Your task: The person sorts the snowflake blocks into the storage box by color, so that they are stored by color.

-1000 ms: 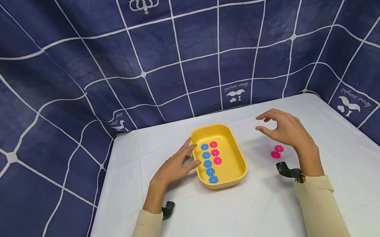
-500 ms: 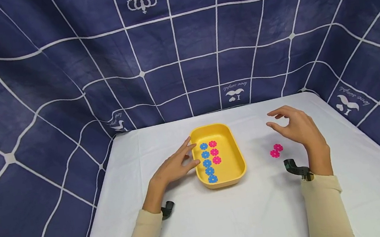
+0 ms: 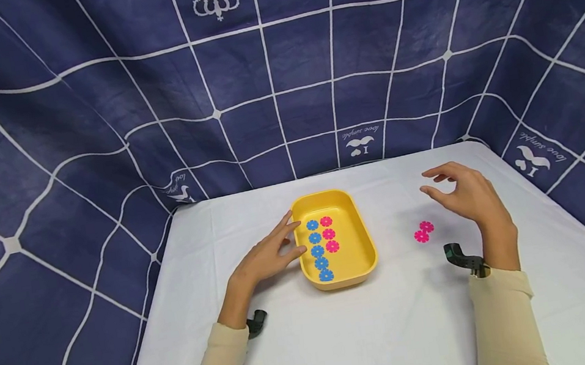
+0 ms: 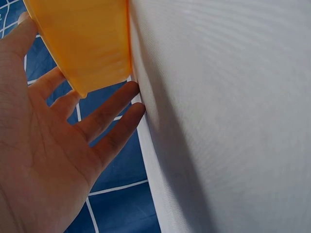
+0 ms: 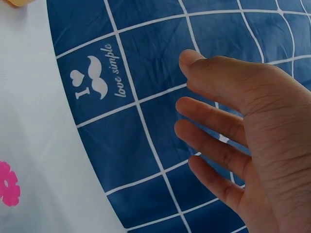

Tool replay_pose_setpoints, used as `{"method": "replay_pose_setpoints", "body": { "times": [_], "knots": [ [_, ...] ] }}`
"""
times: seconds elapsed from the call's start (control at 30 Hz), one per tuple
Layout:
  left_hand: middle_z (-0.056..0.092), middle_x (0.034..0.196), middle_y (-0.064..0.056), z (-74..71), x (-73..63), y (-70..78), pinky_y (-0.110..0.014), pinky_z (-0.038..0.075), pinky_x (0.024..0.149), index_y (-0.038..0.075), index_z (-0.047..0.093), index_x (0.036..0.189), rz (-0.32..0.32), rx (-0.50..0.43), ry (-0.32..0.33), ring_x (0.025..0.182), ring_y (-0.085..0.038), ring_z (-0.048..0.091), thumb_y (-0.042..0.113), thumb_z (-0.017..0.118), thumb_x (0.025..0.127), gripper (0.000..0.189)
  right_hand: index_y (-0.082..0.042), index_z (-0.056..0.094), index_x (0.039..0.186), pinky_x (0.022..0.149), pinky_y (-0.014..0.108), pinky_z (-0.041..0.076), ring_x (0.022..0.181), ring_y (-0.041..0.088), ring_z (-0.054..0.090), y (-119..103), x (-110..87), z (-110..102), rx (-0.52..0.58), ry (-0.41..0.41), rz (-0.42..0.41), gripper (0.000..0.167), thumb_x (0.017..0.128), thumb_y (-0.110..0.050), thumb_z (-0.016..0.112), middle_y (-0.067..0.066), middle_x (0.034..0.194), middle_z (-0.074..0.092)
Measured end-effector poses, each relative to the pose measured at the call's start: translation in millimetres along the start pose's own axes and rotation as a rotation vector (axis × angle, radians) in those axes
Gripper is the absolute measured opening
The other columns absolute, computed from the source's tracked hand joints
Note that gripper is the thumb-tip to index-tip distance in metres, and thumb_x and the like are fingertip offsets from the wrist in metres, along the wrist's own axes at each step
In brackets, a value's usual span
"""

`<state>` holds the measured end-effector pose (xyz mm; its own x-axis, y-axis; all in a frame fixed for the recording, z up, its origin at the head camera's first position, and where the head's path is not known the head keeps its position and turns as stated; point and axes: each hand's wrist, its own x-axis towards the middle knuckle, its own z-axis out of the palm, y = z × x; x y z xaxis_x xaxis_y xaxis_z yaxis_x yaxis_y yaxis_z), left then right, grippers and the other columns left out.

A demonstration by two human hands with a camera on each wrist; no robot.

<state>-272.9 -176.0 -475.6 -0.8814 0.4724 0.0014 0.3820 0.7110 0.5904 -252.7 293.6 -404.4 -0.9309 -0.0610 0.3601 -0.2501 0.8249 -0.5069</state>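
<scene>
A yellow tray (image 3: 367, 240) stands on the table, holding a column of blue flower-shaped discs (image 3: 317, 251) and a shorter column of pink flower-shaped discs (image 3: 329, 234). Beside its left wall lies my left hand (image 3: 264, 260), fingers spread, with thumb and index fingertips over the rim. In the left wrist view, lower fingers (image 4: 119, 128) of that hand reach down to the white cloth. My right hand (image 3: 466, 193) hovers over the table's right side, thumb and fingers apart, nothing between them. Left of it and slightly lower, more pink flower-shaped discs (image 3: 424, 232) lie touching or overlapping.
White cloth covers the table (image 3: 389, 330). A dark blue curtain (image 3: 310, 106) with white grid lines rises behind it and along both sides. Each wrist carries a black camera mount, such as the right mount (image 3: 462, 257).
My right hand has moved to the right, away from the tray, and stays open above the table. The left hand keeps its place at the tray's rim. The discs have not moved.
</scene>
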Motion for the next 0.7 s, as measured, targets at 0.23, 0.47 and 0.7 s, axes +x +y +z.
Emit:
{"method": "replay_pose_setpoints", "body": {
  "times": [0.23, 0.47, 0.7],
  "knots": [
    [0.013, 0.179, 0.022, 1.7, 1.3, -1.5, -0.055, 0.047, 0.117, 0.031, 0.044, 0.166, -0.001, 0.005, 0.005, 0.135, -0.020, 0.065, 0.058, 0.069, 0.102, 0.074, -0.009, 0.073, 0.135, 0.093, 0.068, 0.050, 0.117, 0.048, 0.061, 7.8, -1.1, 2.3, 0.015, -0.059, 0.052, 0.045, 0.101, -0.037, 0.077, 0.022, 0.129, 0.071],
    [0.012, 0.178, 0.023, 2.5, 1.8, 0.0, -0.055, 0.048, 0.117, 0.032, 0.044, 0.165, -0.003, 0.001, 0.004, 0.135, -0.021, 0.065, 0.057, 0.070, 0.101, 0.074, -0.009, 0.070, 0.139, 0.100, 0.073, 0.047, 0.126, 0.052, 0.057, 27.3, -4.6, 11.3, 0.037, -0.155, 0.132, 0.051, 0.102, -0.044, 0.074, 0.025, 0.135, 0.068],
    [0.012, 0.178, 0.023, 1.6, 1.2, 0.8, -0.055, 0.048, 0.116, 0.035, 0.043, 0.166, -0.011, 0.011, 0.007, 0.133, -0.018, 0.064, 0.059, 0.068, 0.101, 0.073, -0.008, 0.069, 0.140, 0.103, 0.071, 0.047, 0.128, 0.051, 0.057, 41.1, -8.8, 23.4, 0.072, -0.216, 0.173, 0.051, 0.102, -0.042, 0.074, 0.026, 0.136, 0.068]
  ]
}}
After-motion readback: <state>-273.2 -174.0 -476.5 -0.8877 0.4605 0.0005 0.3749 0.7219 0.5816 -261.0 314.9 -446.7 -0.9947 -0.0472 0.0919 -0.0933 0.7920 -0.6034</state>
